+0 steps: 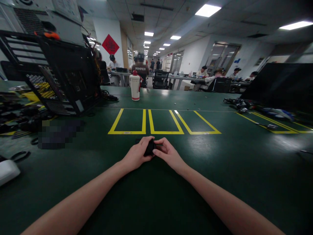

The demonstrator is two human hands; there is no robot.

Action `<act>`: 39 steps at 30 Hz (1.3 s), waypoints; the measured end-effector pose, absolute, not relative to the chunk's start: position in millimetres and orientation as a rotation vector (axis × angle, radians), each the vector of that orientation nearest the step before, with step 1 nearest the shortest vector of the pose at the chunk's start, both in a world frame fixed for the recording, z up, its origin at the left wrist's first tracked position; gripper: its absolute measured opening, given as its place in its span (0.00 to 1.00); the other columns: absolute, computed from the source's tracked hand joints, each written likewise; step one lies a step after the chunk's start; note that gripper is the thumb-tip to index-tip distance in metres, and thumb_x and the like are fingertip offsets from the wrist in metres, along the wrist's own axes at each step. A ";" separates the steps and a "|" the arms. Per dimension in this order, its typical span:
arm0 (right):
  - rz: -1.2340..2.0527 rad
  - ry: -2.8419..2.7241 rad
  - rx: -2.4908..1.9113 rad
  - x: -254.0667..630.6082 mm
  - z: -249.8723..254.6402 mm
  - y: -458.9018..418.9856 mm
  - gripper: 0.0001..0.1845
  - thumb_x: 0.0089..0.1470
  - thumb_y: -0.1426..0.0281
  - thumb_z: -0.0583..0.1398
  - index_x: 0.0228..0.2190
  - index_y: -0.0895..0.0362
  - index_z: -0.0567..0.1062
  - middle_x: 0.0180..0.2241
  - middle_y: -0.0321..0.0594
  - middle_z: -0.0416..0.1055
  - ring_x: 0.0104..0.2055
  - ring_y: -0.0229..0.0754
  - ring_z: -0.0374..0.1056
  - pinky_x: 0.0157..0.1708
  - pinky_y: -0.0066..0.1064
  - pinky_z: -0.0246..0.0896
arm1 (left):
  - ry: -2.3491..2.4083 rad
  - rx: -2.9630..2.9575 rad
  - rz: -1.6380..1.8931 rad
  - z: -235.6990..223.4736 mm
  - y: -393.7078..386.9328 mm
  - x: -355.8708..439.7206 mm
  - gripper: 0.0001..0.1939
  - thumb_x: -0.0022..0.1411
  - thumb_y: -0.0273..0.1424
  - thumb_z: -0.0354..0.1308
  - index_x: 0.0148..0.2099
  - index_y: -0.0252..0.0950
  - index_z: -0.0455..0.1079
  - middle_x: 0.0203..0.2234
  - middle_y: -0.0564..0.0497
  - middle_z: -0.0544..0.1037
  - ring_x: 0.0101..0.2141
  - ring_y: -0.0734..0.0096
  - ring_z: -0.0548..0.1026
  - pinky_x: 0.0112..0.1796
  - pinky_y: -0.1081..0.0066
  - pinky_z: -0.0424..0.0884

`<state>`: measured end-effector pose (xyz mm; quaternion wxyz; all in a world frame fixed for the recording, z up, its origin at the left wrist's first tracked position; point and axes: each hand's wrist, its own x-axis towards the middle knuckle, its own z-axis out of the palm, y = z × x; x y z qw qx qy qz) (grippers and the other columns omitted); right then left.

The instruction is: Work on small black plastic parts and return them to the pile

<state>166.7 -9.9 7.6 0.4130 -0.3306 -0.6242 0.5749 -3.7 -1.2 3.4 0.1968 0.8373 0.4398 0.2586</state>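
Observation:
Both my hands meet over the dark green table, just in front of the yellow tape outlines. Between them is a small black object (149,147), too dark to name its kind. My left hand (137,153) is closed round its left side, thumb toward me and fingers over the top. My right hand (168,152) pinches its right end between thumb and fingertips. The fingers cover much of the object, and a bit of black shows beyond the left fingers.
Yellow tape outlines (126,133) mark the table (156,202). A white tumbler (135,87) with a red lid stands behind them. At left are an open black computer case (66,78), black cables and a white object (8,172). Cables (241,103) and a dark panel (281,88) are at right. Several people sit farther back.

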 end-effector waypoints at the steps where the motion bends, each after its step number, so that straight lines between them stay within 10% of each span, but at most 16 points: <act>1: 1.443 -1.569 -0.837 166.3 8.1 -10.2 0.11 0.48 0.70 0.57 0.36 0.53 0.63 0.39 0.36 0.65 0.45 0.41 0.64 0.44 0.38 0.61 | 1.230 2.344 0.723 3.7 -1.4 -3.5 0.31 0.52 0.30 0.55 0.55 0.44 0.44 0.51 0.49 0.58 0.43 0.64 0.68 0.41 0.63 0.66; 39: 1.384 -1.599 -0.946 168.9 9.3 -9.7 0.15 0.49 0.69 0.56 0.41 0.52 0.63 0.45 0.37 0.61 0.49 0.41 0.59 0.49 0.41 0.55 | 1.242 2.309 0.699 8.8 -3.0 -3.9 0.31 0.52 0.30 0.55 0.55 0.44 0.44 0.51 0.49 0.58 0.45 0.63 0.67 0.43 0.62 0.65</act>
